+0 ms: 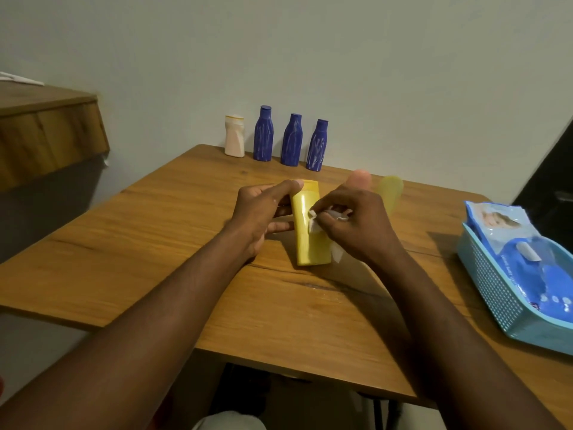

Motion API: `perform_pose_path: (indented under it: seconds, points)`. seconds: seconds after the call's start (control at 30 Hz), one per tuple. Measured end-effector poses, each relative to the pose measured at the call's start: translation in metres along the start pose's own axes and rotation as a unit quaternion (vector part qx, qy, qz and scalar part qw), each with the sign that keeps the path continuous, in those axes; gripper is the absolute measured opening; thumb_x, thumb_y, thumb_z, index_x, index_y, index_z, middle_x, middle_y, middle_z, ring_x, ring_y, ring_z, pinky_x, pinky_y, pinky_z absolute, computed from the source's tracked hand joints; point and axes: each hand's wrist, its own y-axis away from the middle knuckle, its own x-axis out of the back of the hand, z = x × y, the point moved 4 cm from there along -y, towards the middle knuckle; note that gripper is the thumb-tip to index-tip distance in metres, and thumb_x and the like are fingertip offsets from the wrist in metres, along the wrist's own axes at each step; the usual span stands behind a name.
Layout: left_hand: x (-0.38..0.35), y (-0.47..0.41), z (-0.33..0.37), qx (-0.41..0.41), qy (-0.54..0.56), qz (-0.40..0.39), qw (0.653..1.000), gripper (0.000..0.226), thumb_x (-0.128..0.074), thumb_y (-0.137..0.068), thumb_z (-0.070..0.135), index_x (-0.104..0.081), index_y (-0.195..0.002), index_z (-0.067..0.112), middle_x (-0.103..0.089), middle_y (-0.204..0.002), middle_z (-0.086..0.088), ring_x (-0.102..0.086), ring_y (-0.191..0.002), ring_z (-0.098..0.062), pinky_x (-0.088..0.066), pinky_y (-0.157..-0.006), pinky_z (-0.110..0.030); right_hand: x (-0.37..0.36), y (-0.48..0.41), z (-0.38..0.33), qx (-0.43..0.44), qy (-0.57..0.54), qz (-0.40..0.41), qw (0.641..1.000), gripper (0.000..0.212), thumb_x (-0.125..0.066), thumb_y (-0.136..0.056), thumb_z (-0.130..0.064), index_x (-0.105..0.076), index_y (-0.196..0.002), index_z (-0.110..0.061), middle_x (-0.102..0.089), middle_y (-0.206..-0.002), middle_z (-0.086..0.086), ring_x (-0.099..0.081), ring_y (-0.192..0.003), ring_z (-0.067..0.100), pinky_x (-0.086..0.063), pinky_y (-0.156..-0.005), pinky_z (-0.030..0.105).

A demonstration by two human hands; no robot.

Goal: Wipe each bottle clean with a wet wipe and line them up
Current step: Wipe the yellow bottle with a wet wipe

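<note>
Wooden table (155, 243) against pale wall (341, 57) bears four upright bottles (263, 134).

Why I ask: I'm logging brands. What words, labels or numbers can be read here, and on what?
Wipes pack in the blue basket: white print along its side, too blurred to read.
Yellow bottle: no text shows.
Three blue bottles: only pale streaks, no readable text.
White bottle: no readable text.
</note>
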Motion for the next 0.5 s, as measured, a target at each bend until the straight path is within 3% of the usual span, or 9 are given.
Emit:
perform_pose_path:
  seconds: [0.17, 0.3, 0.4, 0.5]
  points:
    - [-0.001, 0.003, 0.0, 0.033, 0.034, -0.023, 0.999, 0.036, -0.079, -0.088, 0.025, -0.07, -0.119, 0.009, -0.081, -0.099, -0.01, -0.08, -0.093, -0.024, -0.065, -0.076, -0.043, -0.001, -0.001, -0.005, 0.02, 0.029, 0.059, 0.998, 0.023, -0.068, -0.093, -0.011, -0.076, -0.111, -0.022, -0.062, -0.107, -0.012, -0.055, -0.096, 0.005, -0.044, -0.081, 0.016]
    - [-0.007, 0.007, 0.0, 0.081, 0.073, -0.092, 0.99, 0.034, -0.073, -0.093, 0.029, -0.069, -0.123, 0.013, -0.08, -0.102, -0.01, -0.076, -0.102, -0.026, -0.061, -0.093, -0.047, -0.003, 0.001, -0.009, 0.02, 0.019, 0.107, 0.994, 0.023, -0.068, -0.093, -0.01, -0.075, -0.112, -0.021, -0.062, -0.108, -0.012, -0.055, -0.098, 0.005, -0.044, -0.082, 0.015]
    - [-0.015, 0.01, -0.001, 0.109, 0.101, -0.151, 0.977, 0.039, -0.071, -0.096, 0.032, -0.069, -0.131, 0.015, -0.078, -0.112, -0.01, -0.068, -0.119, -0.029, -0.052, -0.108, -0.052, 0.0, 0.001, -0.003, -0.005, -0.023, 0.15, 0.988, 0.019, -0.067, -0.095, -0.014, -0.076, -0.11, -0.022, -0.066, -0.105, -0.014, -0.06, -0.099, 0.003, -0.052, -0.087, 0.023]
    - [-0.018, 0.011, -0.003, 0.098, 0.083, -0.2, 0.971, 0.036, -0.064, -0.101, 0.034, -0.068, -0.136, 0.026, -0.074, -0.123, -0.009, -0.063, -0.127, -0.032, -0.049, -0.109, -0.057, 0.005, 0.001, 0.004, -0.053, -0.096, 0.186, 0.976, 0.017, -0.067, -0.096, -0.019, -0.077, -0.111, -0.019, -0.072, -0.11, -0.009, -0.063, -0.103, 0.003, -0.057, -0.093, 0.033]
